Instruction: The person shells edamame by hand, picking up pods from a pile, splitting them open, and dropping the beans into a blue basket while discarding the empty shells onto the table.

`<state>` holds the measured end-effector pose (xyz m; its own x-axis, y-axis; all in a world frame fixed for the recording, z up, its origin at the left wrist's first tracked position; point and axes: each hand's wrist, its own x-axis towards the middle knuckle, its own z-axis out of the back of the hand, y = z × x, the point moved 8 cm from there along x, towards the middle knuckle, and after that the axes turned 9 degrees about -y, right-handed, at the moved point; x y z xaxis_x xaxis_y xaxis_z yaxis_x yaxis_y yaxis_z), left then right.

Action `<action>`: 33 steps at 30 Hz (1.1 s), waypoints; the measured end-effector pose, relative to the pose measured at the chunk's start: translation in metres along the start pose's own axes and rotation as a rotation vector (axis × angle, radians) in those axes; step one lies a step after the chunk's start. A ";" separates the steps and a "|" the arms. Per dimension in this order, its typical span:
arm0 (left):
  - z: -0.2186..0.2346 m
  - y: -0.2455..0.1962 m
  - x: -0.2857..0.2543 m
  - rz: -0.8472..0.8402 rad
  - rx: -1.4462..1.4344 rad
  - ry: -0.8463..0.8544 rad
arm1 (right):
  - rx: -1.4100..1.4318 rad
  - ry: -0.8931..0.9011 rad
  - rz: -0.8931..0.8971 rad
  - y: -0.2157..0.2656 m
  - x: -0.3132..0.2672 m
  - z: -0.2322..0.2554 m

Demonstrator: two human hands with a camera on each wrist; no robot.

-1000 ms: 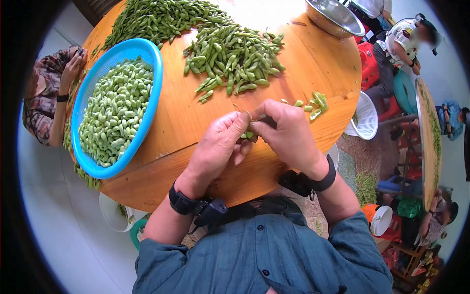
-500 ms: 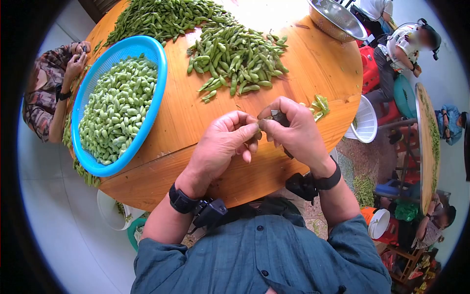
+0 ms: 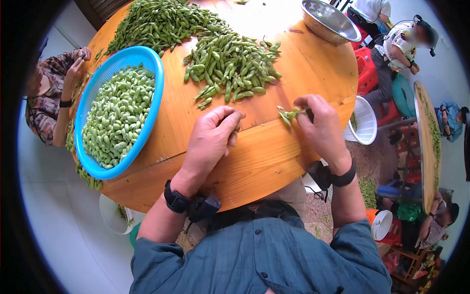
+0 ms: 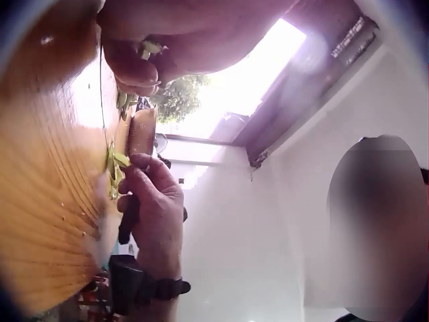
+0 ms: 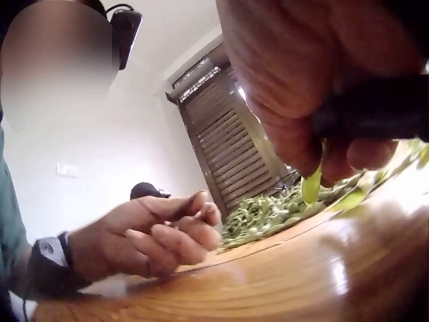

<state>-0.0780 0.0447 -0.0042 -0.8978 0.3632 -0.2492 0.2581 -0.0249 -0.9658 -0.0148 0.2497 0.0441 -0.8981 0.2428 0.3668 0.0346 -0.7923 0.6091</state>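
My left hand [image 3: 211,134] is over the table's near part, fingers curled and thumb against the forefinger. In the left wrist view a pale green bean [image 4: 153,48] shows between its fingers. Off to the right, my right hand [image 3: 323,128] pinches an empty soybean pod [image 5: 310,188] between thumb and fingers. Split pods [image 3: 288,115] lie right at its fingertips. A dark object [image 4: 129,218] sits against the right palm, its kind hidden. Beyond the hands is a heap of unshelled soybean pods [image 3: 230,66]. To the left, a blue basket [image 3: 157,93] holds shelled green beans [image 3: 117,115].
A larger pod pile [image 3: 156,24] covers the table's far left. A steel colander [image 3: 335,24] stands at the far right edge. Below the right edge is a white basket [image 3: 364,120]. One person [image 3: 54,98] sits at the left; others work around another table [image 3: 428,142].
My hands were together over the near part of the table and have parted. The right hand moved right to the split pods; the left moved slightly left.
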 end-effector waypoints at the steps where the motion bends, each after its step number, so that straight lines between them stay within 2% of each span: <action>1: -0.002 0.002 0.006 -0.004 0.003 -0.002 | -0.097 -0.110 0.035 0.001 0.001 0.009; 2: -0.003 -0.010 0.014 -0.270 0.221 -0.056 | -0.194 -0.220 0.068 0.003 0.000 0.018; 3: -0.007 -0.023 0.016 -0.536 0.440 -0.108 | -0.190 -0.223 0.068 0.006 0.000 0.020; 4: -0.009 -0.022 0.024 -0.538 0.443 -0.109 | -0.134 -0.230 0.028 0.007 0.000 0.023; 6: -0.015 -0.027 0.034 -0.652 0.684 -0.171 | -0.079 -0.242 -0.013 0.008 -0.001 0.024; 7: -0.017 -0.028 0.037 -0.658 0.685 -0.168 | -0.034 -0.210 -0.008 0.010 -0.003 0.020; 9: -0.019 -0.032 0.039 -0.723 0.893 -0.263 | 0.053 -0.144 -0.004 0.013 -0.007 0.012; 10: -0.019 -0.033 0.039 -0.724 0.894 -0.256 | 0.052 -0.147 -0.010 0.015 -0.010 0.009; 12: -0.016 -0.032 0.040 -0.661 0.961 -0.227 | 0.304 -0.063 0.007 0.026 -0.015 -0.004; 13: -0.013 -0.033 0.038 -0.752 0.943 -0.245 | 0.360 -0.031 -0.064 0.027 -0.018 -0.010; 14: -0.009 -0.033 0.038 -0.754 0.945 -0.243 | 0.362 -0.034 -0.065 0.029 -0.019 -0.013; 16: -0.001 -0.030 0.037 -0.621 0.613 -0.153 | 0.412 0.065 -0.127 0.030 -0.021 -0.026; 17: 0.001 -0.032 0.031 -0.620 0.615 -0.150 | 0.435 0.062 -0.128 0.030 -0.022 -0.030; 19: 0.000 -0.002 0.020 0.098 0.068 0.048 | 0.474 0.093 -0.161 0.030 -0.022 -0.037; 20: 0.000 -0.002 0.013 0.099 0.069 0.048 | 0.510 0.124 -0.190 0.030 -0.022 -0.042; 22: -0.010 0.005 -0.004 0.199 -0.174 0.146 | 0.549 0.097 -0.207 0.033 -0.021 -0.044; 24: -0.012 0.014 -0.010 0.225 -0.183 0.148 | 0.583 0.070 -0.226 0.034 -0.021 -0.043; 26: -0.009 0.016 -0.011 0.122 -0.009 0.075 | 0.537 0.112 -0.219 0.037 -0.022 -0.045; 30: -0.013 0.010 -0.011 -0.047 0.103 0.074 | 0.419 0.145 -0.209 0.037 -0.025 -0.047; 32: -0.011 0.013 -0.010 -0.085 0.132 0.068 | 0.334 0.091 -0.085 0.044 -0.024 -0.042; 33: -0.011 0.012 -0.009 -0.125 0.165 0.062 | 0.332 0.091 -0.087 0.043 -0.025 -0.042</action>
<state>-0.0626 0.0512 -0.0129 -0.8943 0.4290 -0.1272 0.0800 -0.1263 -0.9888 -0.0098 0.1857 0.0316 -0.9389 0.2386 0.2481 0.0832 -0.5423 0.8361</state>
